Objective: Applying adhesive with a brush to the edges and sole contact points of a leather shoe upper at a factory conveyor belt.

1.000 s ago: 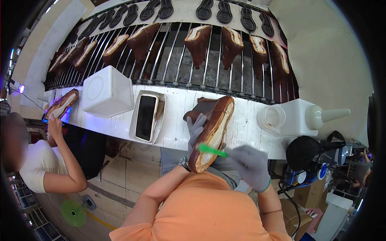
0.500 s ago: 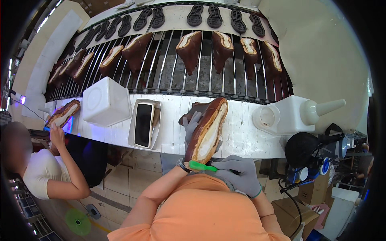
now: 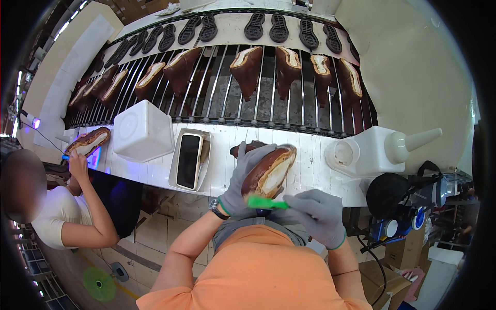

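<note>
My left hand (image 3: 242,181), in a grey glove, grips a brown shoe upper (image 3: 269,171) with its pale underside turned up, held over the white bench edge (image 3: 310,178). My right hand (image 3: 316,216), also gloved, holds a green brush (image 3: 267,203) with its tip against the heel end of that shoe. A watch sits on my left wrist.
Several brown shoe uppers (image 3: 247,67) ride a roller conveyor (image 3: 217,98); black soles (image 3: 268,28) lie behind them. On the bench stand a white tub (image 3: 142,130), a phone in a tray (image 3: 188,160) and a white glue container (image 3: 369,152). A co-worker (image 3: 57,217) at left holds another shoe (image 3: 88,141).
The shoe in my left hand has tilted lower and flatter. My right hand has drawn the green brush down from the middle of the sole to its heel end.
</note>
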A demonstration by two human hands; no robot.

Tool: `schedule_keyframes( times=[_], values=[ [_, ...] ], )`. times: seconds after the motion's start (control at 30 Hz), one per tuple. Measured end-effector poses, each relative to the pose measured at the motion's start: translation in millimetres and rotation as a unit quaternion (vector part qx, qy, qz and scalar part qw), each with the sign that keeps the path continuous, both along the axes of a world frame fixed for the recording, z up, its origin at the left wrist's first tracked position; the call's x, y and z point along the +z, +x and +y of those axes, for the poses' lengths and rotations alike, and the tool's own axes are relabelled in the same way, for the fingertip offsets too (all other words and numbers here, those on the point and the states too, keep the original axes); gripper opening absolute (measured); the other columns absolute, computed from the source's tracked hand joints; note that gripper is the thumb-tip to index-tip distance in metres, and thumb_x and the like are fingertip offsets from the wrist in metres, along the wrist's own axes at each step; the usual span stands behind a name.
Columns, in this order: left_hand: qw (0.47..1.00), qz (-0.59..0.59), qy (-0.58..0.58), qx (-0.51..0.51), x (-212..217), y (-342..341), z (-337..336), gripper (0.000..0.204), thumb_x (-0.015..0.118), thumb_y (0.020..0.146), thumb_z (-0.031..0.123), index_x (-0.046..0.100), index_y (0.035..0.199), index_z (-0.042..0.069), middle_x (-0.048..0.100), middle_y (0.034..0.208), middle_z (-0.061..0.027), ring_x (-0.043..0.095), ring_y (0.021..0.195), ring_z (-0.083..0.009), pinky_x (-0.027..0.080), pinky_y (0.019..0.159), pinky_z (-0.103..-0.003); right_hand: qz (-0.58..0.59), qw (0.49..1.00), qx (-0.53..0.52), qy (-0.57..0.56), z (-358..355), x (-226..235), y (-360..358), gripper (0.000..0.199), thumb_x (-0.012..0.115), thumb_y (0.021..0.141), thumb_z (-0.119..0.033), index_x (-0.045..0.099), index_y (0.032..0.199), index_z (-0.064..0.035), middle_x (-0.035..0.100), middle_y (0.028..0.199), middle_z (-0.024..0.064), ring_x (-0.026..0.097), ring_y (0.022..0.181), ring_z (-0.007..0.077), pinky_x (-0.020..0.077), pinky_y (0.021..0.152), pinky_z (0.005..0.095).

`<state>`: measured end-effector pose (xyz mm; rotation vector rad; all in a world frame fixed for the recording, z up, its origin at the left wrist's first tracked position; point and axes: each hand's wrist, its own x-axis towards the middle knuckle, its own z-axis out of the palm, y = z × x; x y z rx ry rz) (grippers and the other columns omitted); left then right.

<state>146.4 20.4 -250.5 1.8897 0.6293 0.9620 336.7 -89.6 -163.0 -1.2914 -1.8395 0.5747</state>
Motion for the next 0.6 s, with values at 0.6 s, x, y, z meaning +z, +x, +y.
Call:
schedule_keyframes(
  times=[0.6],
  values=[
    [0.964,0.097,-0.069,-0.238,38,-27,59,0.083,0.09,0.066,0.02,0.048,0.136,0.005,0.063,0.124,-0.008,0.06,0.112,-0.0166,0.047,0.101,-0.034,-0.079,0.992,-0.046,0.086,33,36,1,0.022,0.077,0.077,-0.011,0.073,0.099,-0.0104,0.067,0.079,0.0044,0.063,0.063,0.0204,0.0498,0.055,0.0284]
  ],
)
